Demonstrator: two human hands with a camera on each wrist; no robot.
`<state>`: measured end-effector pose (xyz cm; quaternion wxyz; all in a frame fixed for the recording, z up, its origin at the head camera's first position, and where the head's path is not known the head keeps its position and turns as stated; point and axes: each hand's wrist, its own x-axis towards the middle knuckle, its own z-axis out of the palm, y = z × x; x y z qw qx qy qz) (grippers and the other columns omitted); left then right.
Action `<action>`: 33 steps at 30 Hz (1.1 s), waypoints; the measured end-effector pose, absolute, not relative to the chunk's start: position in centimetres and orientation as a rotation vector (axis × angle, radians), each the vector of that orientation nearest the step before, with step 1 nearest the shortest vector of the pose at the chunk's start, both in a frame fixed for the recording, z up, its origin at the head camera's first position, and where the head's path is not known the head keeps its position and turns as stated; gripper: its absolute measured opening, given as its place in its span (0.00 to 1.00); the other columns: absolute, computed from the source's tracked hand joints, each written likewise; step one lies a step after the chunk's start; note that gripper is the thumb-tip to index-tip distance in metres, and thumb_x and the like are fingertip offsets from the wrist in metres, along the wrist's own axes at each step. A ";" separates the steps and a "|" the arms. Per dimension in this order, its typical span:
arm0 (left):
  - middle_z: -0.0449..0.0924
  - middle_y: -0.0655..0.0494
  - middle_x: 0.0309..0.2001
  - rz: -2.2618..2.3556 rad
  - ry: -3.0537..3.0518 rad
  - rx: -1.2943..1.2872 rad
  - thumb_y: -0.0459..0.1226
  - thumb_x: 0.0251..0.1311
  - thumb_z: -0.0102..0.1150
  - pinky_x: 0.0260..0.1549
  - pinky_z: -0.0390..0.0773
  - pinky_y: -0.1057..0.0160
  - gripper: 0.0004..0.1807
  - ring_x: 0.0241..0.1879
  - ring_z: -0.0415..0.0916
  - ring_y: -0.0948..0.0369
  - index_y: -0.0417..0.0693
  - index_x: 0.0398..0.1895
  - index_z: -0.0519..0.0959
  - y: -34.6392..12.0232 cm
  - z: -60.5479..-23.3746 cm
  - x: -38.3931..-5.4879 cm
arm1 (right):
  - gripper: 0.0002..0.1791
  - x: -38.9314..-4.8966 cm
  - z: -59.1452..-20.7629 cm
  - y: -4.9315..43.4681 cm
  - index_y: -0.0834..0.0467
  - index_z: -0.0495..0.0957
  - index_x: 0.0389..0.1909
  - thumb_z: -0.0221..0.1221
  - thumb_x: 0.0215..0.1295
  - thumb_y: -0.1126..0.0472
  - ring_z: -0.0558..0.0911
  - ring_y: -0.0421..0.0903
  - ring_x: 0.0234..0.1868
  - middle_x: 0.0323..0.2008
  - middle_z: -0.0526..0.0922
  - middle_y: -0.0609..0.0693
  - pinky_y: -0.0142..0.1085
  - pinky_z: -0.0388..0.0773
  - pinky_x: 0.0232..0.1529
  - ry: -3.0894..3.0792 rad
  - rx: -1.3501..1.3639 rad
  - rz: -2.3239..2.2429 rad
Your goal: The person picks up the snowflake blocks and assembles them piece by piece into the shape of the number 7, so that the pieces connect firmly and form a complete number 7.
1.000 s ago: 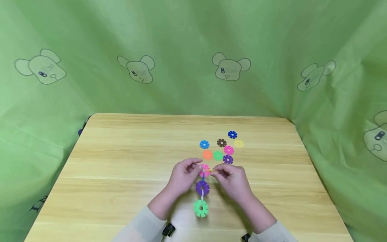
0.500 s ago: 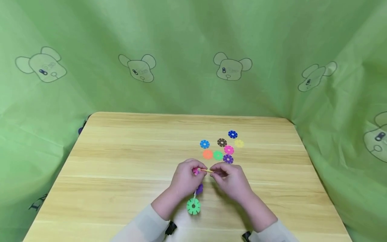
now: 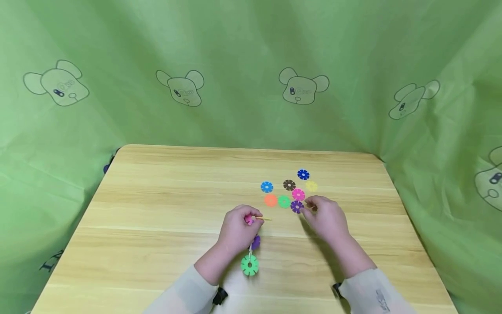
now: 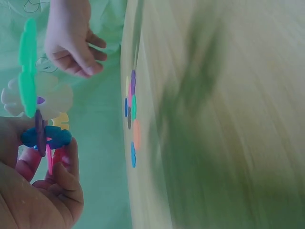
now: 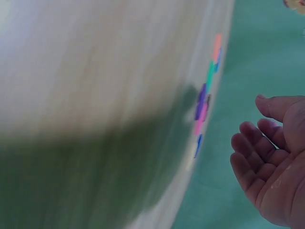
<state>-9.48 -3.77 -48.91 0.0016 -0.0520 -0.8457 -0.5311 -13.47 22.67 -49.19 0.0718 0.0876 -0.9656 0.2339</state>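
My left hand [image 3: 237, 231] pinches a chain of slotted plastic flower discs near its upper end. A green disc [image 3: 245, 270] hangs lowest, with a purple disc [image 3: 256, 241] higher up. The left wrist view also shows a white disc [image 4: 59, 93], a blue disc [image 4: 61, 138] and a pink disc [image 4: 49, 160] slotted in. A yellow disc [image 3: 266, 219] sticks out edge-on to the right of the fingertips; fingers hide part of the joint. My right hand [image 3: 331, 220], fingers loosely curled and holding nothing, hovers beside a loose purple disc [image 3: 294, 209].
Several loose discs lie at the back right of the wooden table [image 3: 157, 209], among them an orange disc [image 3: 267, 202], a light blue disc [image 3: 267, 184], a brown disc [image 3: 286, 182] and a dark blue disc [image 3: 300, 176]. A green curtain [image 3: 235, 39] surrounds the table.
The right hand has let go of the yellow disc and moved right and back toward the loose discs. The left hand has turned the chain and shifted it slightly left.
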 end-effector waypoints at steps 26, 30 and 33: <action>0.85 0.56 0.45 -1.671 -2.624 -0.125 0.31 0.61 0.74 0.49 0.83 0.57 0.05 0.44 0.81 0.59 0.48 0.35 0.87 -3.7 -49.2 -9.6 | 0.36 -15.9 -52.0 22.1 0.71 0.79 0.62 0.66 0.71 0.42 0.83 0.68 0.53 0.52 0.82 0.70 0.62 0.81 0.54 -3.242 0.119 0.455; 0.85 0.56 0.46 -1.689 -2.633 -0.122 0.32 0.61 0.74 0.47 0.83 0.61 0.04 0.43 0.81 0.61 0.48 0.36 0.87 -3.7 -49.3 -9.6 | 0.35 -16.1 -52.3 22.0 0.70 0.81 0.61 0.68 0.70 0.43 0.83 0.66 0.50 0.49 0.82 0.67 0.60 0.83 0.50 -3.240 0.117 0.410; 0.85 0.55 0.46 -1.702 -2.638 -0.123 0.33 0.62 0.74 0.45 0.84 0.63 0.04 0.41 0.80 0.63 0.48 0.37 0.87 -3.7 -49.4 -9.7 | 0.34 -16.1 -52.4 22.1 0.70 0.80 0.61 0.69 0.69 0.44 0.83 0.67 0.52 0.51 0.82 0.68 0.61 0.82 0.52 -3.241 0.096 0.436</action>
